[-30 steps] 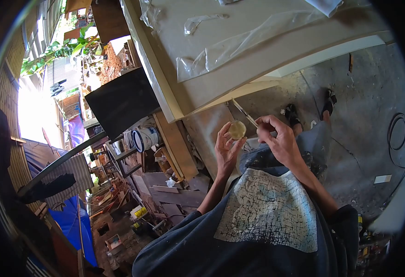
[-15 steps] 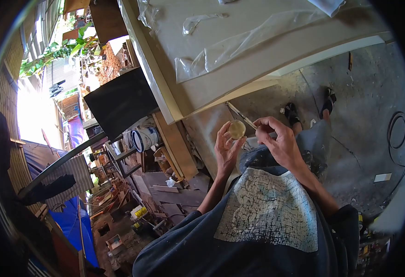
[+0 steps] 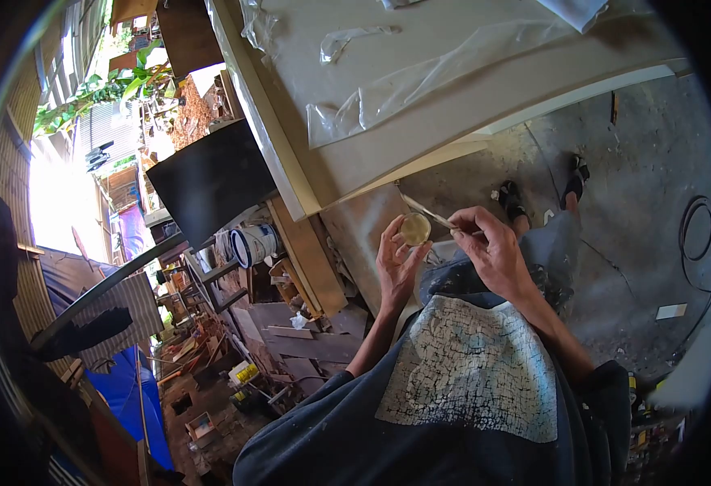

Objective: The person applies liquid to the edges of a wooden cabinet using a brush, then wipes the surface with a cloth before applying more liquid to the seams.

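The left hand (image 3: pixel 397 265) grips a small round container (image 3: pixel 414 231) by its sides, probably to steady it; the right hand (image 3: pixel 491 253) pinches a slim stick (image 3: pixel 428 212) near its rim, both beyond a corner of the table (image 3: pixel 345 168).

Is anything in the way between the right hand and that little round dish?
Nothing visible blocks it. Only the slim brush-like tool held in the right grip lies between; the left grip holds the small round dish by its left and lower rim. Whether tool and dish touch is unclear.
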Demonstrator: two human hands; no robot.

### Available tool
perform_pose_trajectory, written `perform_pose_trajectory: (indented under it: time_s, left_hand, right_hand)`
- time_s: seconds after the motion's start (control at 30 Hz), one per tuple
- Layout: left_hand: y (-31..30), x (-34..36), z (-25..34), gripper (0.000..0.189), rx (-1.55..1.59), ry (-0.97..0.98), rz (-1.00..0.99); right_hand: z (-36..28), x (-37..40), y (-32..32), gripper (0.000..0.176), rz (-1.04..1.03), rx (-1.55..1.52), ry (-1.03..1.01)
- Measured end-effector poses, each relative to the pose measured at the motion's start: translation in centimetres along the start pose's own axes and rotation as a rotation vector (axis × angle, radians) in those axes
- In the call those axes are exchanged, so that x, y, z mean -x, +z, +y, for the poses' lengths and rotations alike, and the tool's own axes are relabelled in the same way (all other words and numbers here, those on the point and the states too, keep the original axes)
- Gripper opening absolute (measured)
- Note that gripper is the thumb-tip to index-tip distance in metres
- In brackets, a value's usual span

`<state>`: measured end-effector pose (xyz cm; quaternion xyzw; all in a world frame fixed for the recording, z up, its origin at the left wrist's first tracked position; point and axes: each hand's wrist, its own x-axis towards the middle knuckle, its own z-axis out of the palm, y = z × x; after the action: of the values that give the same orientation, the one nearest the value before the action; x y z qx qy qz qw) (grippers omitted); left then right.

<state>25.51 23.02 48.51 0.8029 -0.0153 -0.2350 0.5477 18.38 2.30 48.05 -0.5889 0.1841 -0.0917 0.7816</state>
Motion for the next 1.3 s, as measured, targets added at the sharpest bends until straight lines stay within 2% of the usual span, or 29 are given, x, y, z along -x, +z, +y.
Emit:
perform_pose_trajectory:
  time_s: [0.13, 0.23, 0.43, 0.73, 0.93, 1.13, 1.3]
  left_hand:
    - [0.0, -0.1, 0.0, 0.068, -0.022, -0.003, 0.0]
    - [-0.2, 0.2, -0.4, 0.068, 0.002, -0.003, -0.003]
    - [-0.1, 0.7, -0.4, 0.069, 0.078, -0.05, 0.036]
    - [-0.5, 0.7, -1.2, 0.067, -0.004, -0.014, 0.002]
    - [-0.3, 0.9, -0.7, 0.067, -0.022, -0.017, 0.005]
    - [-0.6, 0.7, -1.6, 0.067, 0.003, -0.001, 0.024]
    - [-0.3, 0.7, -0.9, 0.064, 0.009, -0.026, -0.009]
  right_hand:
    - [2.1, -1.1, 0.4, 0.023, 0.146, 0.272, -0.392]
    - [1.1, -2.0, 0.7, 0.036, 0.069, 0.263, -0.229]
    - [1.9, -4.2, 2.9, 0.062, 0.113, 0.253, -0.325]
    - [2.4, -4.8, 4.1, 0.074, 0.057, 0.055, -0.203]
    - [0.9, -4.4, 4.5, 0.072, 0.011, 0.035, -0.123]
    - [0.1, -2.5, 3.7, 0.064, -0.107, -0.089, -0.129]
    - [0.5, -1.4, 2.8, 0.081, -0.12, -0.07, 0.024]
